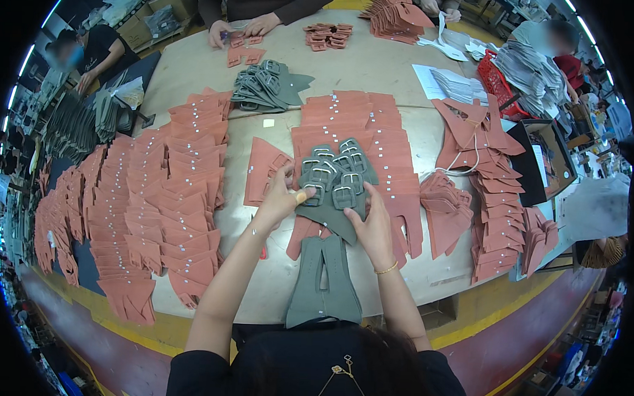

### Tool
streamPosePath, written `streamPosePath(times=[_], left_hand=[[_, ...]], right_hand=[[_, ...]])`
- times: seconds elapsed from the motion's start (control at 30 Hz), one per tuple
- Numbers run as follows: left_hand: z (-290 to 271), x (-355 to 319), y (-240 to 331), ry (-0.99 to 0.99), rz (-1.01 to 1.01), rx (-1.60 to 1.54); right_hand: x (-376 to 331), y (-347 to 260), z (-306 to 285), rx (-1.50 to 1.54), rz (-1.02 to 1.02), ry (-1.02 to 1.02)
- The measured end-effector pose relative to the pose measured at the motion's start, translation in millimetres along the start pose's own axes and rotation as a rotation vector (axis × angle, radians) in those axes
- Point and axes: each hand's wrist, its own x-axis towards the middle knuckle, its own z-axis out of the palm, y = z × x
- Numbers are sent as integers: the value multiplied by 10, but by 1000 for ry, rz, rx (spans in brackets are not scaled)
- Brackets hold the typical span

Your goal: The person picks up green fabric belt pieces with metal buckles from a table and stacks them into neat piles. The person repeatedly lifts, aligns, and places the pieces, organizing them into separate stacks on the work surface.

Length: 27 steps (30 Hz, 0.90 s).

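Observation:
In front of me lies a pile of grey-green cut pieces with covered buckles (pixel 330 172), on top of coral pieces. My left hand (pixel 283 197) closes on the pile's left edge, its thumb on a buckle; a small tan patch shows on that hand. My right hand (pixel 373 226) grips the pile's right edge, thumb on top and fingers partly hidden. Nearer my body, a grey-green panel with a central slit (pixel 323 282) hangs over the table edge. Beside my left hand sits a coral piece with a buckle (pixel 265 170).
Overlapping rows of coral pieces (pixel 191 193) cover the left side; more coral stacks (pixel 494 211) stand right, tied with cord. Beyond the pile lie other grey-green buckled pieces (pixel 261 88). A co-worker's hands (pixel 246 29) handle coral pieces at the far edge. A red basket (pixel 499 82) and box (pixel 552 157) stand right.

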Motion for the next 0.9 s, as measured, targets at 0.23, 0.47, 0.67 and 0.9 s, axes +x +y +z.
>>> streamPosePath(times=[0.23,0.47,0.67,0.9], left_hand=[[4,-154,-39,-42,-10,2],[-95,-25,126,-70,2,-91],[-46,-9,50,-35,3,-136],[-14,5,180,-36,-6,-176]], right_hand=[[1,-54,24,44,-185,1],[330,54,33,241,62,21],[249,187,164,932,389,-105],[-13,55,287,93,31,48]])
